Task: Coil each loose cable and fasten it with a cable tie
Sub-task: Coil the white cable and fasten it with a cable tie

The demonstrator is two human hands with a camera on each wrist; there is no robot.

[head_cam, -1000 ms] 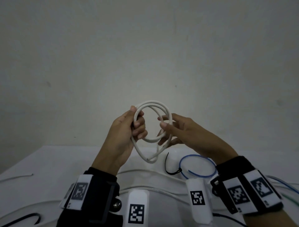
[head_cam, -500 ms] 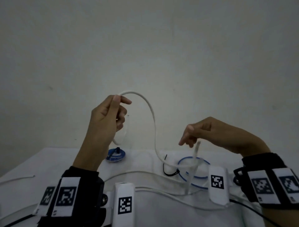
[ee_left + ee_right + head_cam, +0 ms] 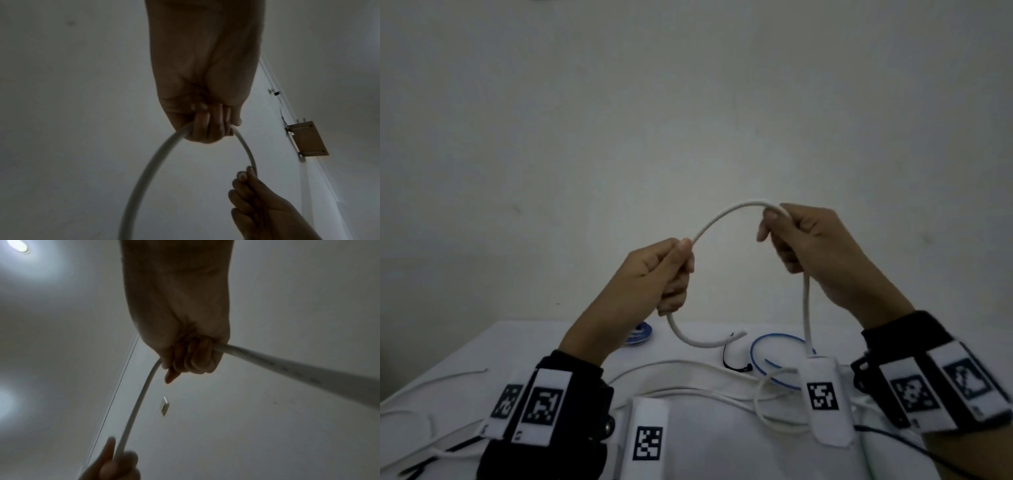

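white cable (image 3: 726,214) arches in the air between both fists. left hand (image 3: 657,274) curls round it at 8 o'clock of the arch, short free end hooking out below toward 4. right hand (image 3: 811,250) grips it at 2 o'clock, long tail dropping at 6 to the table (image 3: 482,346). next loop likely feeds from the right. tail's end hidden behind the wrist rigs; black cable tie (image 3: 734,359) dim.

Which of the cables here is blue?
The thin blue cable looped in a ring on the white table, under the right hand; the others look white or black.
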